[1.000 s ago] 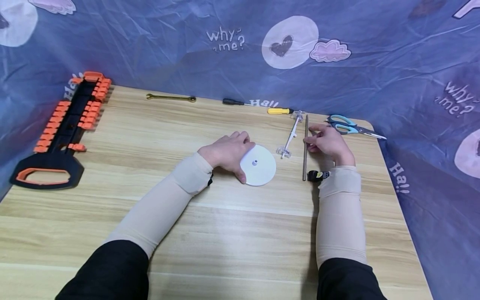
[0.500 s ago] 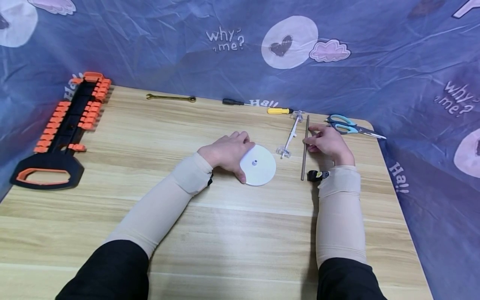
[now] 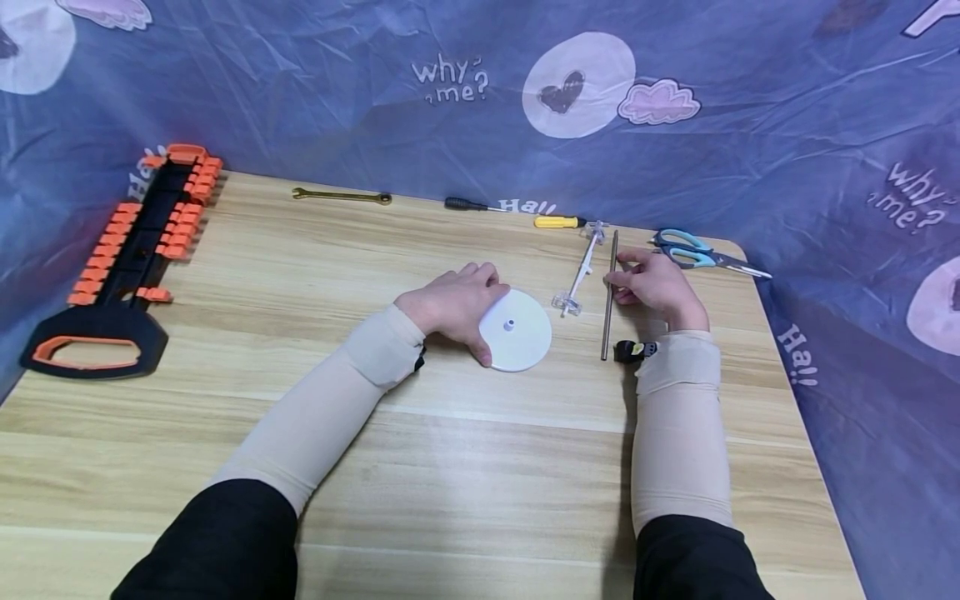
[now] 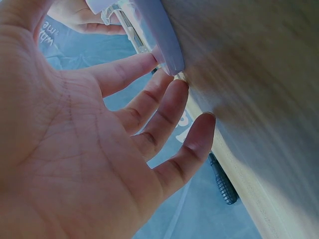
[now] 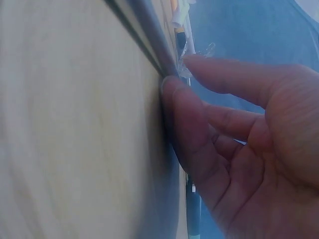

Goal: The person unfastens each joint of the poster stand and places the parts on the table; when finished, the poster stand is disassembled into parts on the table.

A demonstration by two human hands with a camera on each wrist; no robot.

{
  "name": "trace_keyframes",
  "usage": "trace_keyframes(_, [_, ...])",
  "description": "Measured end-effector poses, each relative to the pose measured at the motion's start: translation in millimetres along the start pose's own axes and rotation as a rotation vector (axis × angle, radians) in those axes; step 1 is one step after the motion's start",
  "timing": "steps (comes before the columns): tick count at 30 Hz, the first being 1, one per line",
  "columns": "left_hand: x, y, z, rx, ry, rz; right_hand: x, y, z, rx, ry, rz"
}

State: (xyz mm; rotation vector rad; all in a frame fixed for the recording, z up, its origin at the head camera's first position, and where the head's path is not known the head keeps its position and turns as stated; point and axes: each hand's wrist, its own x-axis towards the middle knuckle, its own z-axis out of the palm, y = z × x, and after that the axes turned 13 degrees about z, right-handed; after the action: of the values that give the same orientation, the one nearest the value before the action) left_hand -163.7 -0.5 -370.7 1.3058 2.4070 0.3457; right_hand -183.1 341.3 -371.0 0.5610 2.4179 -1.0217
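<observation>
Looking down at a wooden table, we saw the left hand resting at the left edge of a white disc that lay flat near the middle. In the left wrist view its fingers were straight and spread, one fingertip touching the disc's rim, so the hand was open. The right hand lay just right of a thin metal rod that ran away from us along the table. In the right wrist view the thumb and a finger pinched the rod against the tabletop. A clear plastic shaft lay between disc and rod. Along the far edge lay a wrench, a black screwdriver, a yellow screwdriver and scissors. An orange and black tool sat far to the left. A wrinkled blue printed cloth hung behind everything.
</observation>
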Motion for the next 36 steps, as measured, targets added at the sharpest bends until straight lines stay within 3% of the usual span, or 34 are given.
trace_keyframes(27, [0.1,0.1,0.8,-0.005,0.003,0.007,-1.0,-0.9,-0.6,-0.043,0.006,-0.018])
trace_keyframes(36, [-0.9,-1.8,0.2,0.007,0.002,0.013,-7.8,-6.9,-7.6,-0.242,0.048,-0.063])
